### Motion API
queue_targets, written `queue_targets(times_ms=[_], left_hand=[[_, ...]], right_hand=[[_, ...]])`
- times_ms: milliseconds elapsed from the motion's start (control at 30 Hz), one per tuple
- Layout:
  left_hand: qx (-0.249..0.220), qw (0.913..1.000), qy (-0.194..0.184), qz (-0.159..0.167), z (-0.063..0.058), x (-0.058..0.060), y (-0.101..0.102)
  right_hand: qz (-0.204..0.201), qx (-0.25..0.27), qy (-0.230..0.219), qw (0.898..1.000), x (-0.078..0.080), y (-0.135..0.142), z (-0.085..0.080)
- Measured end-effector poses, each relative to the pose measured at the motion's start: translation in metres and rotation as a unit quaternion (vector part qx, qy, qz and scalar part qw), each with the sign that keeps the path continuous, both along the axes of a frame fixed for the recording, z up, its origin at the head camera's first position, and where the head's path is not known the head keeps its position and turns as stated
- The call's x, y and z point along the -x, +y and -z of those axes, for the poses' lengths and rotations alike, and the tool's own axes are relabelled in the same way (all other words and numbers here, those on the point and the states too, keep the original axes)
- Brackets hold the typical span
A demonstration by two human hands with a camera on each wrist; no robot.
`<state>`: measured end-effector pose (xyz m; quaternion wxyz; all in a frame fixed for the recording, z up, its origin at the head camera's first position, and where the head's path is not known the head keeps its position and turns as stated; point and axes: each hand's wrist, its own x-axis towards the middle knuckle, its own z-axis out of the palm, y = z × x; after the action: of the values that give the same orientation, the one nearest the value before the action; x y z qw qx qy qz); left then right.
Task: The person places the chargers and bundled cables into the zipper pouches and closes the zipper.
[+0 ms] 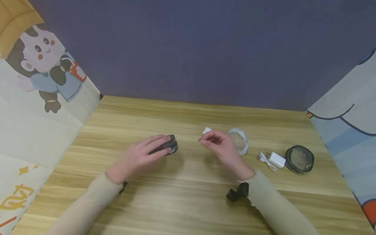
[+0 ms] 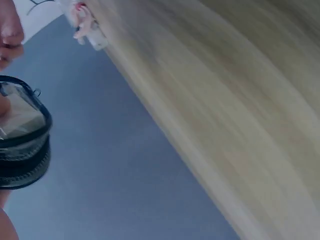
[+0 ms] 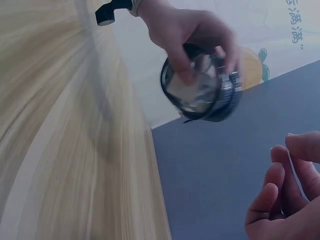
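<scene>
While the left hand (image 1: 138, 158) is gripping a dark-rimmed clear pouch (image 1: 174, 145) above the desk (image 1: 176, 202), fingers spanning it (apparently for steadiness), the right hand (image 1: 221, 148) is hovering nearby, fingers loosely curling around nothing visible. Charger (image 1: 277, 160) and second pouch (image 1: 310, 158) are lying rightward, probably leaving working room.

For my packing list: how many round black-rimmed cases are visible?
2: one case in the left hand; another case on the table, beside the white power adapter.
</scene>
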<state>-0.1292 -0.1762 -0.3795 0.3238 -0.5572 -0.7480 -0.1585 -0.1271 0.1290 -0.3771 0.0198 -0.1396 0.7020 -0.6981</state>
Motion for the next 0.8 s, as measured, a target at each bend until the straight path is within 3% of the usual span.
queue_targets(times_ms=[200,400,667,800], left_hand=[[0.045,0.9968,-0.049,-0.044,0.013,0.014,-0.017],[0.108,0.9853,-0.085,-0.101,0.018,0.022,-0.026],[0.111,0.9696,-0.173,-0.133,0.026,0.036,-0.033],[0.109,0.9654,-0.193,-0.137,0.027,0.041,-0.035]], right_hand=[[0.006,0.003,0.003,1.0,-0.002,0.018,0.0],[0.039,-0.035,0.002,0.999,-0.005,0.037,0.001],[0.07,-0.063,-0.003,0.996,-0.008,0.058,0.005],[0.081,-0.059,0.001,0.995,-0.009,0.065,0.005]])
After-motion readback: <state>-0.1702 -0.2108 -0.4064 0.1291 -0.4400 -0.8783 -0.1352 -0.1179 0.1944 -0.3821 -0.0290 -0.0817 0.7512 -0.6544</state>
